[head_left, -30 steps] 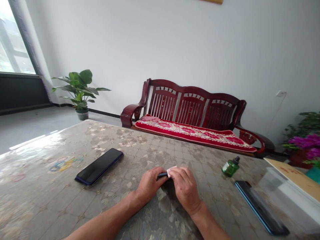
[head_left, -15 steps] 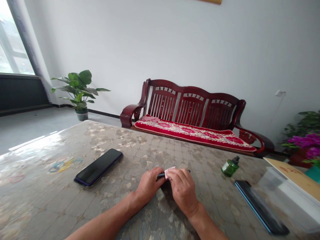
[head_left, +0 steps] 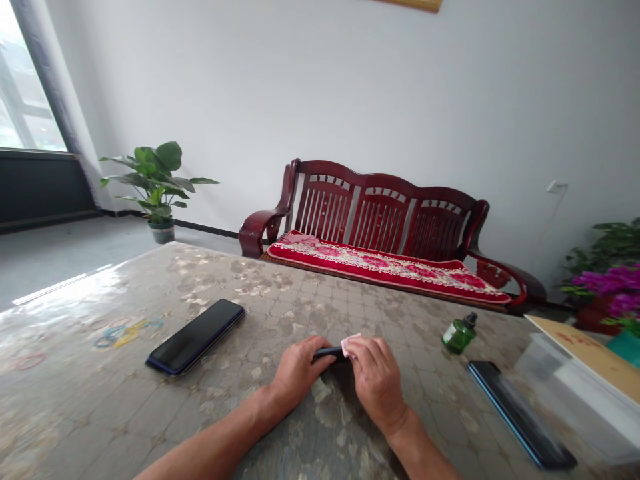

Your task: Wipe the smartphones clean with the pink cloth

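Note:
A thin dark object [head_left: 329, 352] lies between my hands, low in the middle of the head view. My left hand [head_left: 299, 367] grips its left end, thumb and fingers pinched round it. With fingers closed, my right hand [head_left: 376, 377] holds a small pale pink cloth [head_left: 349, 345] against the object's right part. The object's right end is hidden behind that hand, so I cannot make out what it is. Both hands are just above the patterned tabletop [head_left: 280, 300].
A dark phone [head_left: 197, 337] and coloured rubber bands [head_left: 127, 332] lie at the left. On the right are a green bottle [head_left: 459, 333], another phone [head_left: 520, 413] and a clear plastic box [head_left: 575, 393]. A red wooden bench [head_left: 383, 213] stands beyond the table.
My right hand has slid a little to the right with the pink cloth, away from my left hand. More of the dark object shows between them. My left hand has hardly moved.

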